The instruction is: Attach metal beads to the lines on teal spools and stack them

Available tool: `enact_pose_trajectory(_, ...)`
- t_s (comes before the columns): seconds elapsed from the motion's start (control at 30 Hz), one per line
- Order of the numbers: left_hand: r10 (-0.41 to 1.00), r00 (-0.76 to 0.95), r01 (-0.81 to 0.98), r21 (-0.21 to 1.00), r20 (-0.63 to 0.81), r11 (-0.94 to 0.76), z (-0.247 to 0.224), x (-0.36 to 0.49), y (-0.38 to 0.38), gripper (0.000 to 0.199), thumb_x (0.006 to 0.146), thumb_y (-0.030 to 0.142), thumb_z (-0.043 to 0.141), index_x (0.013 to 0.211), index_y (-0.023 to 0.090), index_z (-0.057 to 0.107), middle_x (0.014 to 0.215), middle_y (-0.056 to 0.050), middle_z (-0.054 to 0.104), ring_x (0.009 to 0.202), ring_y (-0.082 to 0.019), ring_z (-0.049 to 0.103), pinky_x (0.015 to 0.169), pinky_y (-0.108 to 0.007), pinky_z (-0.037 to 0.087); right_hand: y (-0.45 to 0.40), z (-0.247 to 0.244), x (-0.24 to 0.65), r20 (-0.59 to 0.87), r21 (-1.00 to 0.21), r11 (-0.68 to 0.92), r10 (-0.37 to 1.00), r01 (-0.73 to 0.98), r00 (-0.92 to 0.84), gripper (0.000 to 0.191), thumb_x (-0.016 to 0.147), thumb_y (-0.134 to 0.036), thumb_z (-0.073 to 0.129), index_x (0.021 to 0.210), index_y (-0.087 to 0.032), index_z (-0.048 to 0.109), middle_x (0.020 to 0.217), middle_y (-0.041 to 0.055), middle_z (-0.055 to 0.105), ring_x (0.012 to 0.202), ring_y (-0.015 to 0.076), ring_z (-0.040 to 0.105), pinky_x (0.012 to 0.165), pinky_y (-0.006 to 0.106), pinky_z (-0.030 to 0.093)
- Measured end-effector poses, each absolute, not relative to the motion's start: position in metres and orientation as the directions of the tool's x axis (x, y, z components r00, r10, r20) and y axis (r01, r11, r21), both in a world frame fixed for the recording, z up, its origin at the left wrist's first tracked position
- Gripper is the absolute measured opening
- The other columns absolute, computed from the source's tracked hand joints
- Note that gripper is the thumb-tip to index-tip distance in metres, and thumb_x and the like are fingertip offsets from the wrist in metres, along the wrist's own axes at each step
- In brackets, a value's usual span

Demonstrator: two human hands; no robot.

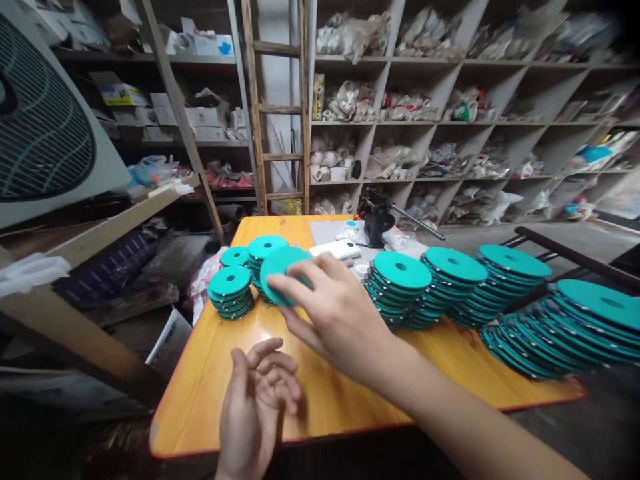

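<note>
My right hand point(345, 317) reaches across the middle of the table and pinches a teal round disc point(281, 265) between thumb and fingers, held tilted and slightly blurred. Below it, my left hand point(257, 397) hovers over the table's near edge, palm turned up, fingers loosely bent and apart, with nothing in it. Just beyond the held disc stand short stacks of similar discs with centre holes, among them a near left stack point(231, 292) and a farther one point(267, 247). To the right of my right hand rises a taller disc stack point(399, 277).
More teal stacks line the table's right side, one leaning stack point(600, 307) fanned out. A black clamp-like device point(376, 217) with a metal rod stands at the back, near a white box-shaped object point(337, 249). Beyond are a wooden ladder point(277, 110) and filled shelves. The orange table point(195, 407) has rounded corners.
</note>
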State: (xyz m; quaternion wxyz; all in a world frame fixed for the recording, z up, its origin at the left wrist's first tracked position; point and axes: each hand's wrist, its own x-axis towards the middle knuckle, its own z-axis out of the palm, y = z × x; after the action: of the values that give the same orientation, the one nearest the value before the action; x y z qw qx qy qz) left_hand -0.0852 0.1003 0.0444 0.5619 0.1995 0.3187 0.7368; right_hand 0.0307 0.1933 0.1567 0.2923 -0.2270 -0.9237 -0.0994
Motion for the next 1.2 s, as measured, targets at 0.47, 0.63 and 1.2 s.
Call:
enact_pose_trajectory(0.47,0.962,0.118,0.137,0.963,-0.247,0.231,0.023,-0.029,0.092,0.036,0.083,0.05,0.064,0.086,0.014,0.067,0.057,-0.002,0.063,0.044,-0.011,0.057,0.042,-0.019,0.043,0.127,0.052,0.176,0.584,-0.157,0.75,0.596,0.643,-0.551,0.038,0.088,-0.01,0.055,0.125,-0.019,0.06,0.112,0.0082,0.064,0.097,0.0233,0.05,0.081,0.036,0.048)
enact_pose_trajectory(0.63,0.994,0.066,0.517,0.849,0.09,-0.112,0.021,-0.018,0.097,0.023,0.094,0.03,0.05,0.083,0.021,0.068,0.076,-0.003,0.067,0.067,-0.014,0.062,0.061,-0.024,0.046,0.13,0.034,0.199,0.505,-0.194,0.686,0.683,0.701,-0.529,0.038,0.086,-0.008,0.052,0.121,-0.02,0.06,0.11,0.0092,0.063,0.102,0.0257,0.051,0.081,0.041,0.052)
enact_pose_trajectory(1.2,0.987,-0.038,0.787,0.613,0.157,-0.068,0.026,-0.045,0.12,0.018,0.094,0.034,0.051,0.094,0.019,0.061,0.09,-0.008,0.062,0.09,-0.028,0.055,0.078,-0.042,0.043,0.143,0.027,0.144,0.575,-0.56,0.688,0.724,0.461,-0.382,0.016,0.088,-0.006,0.05,0.085,-0.017,0.061,0.071,0.0018,0.058,0.078,0.0168,0.053,0.076,0.034,0.04)
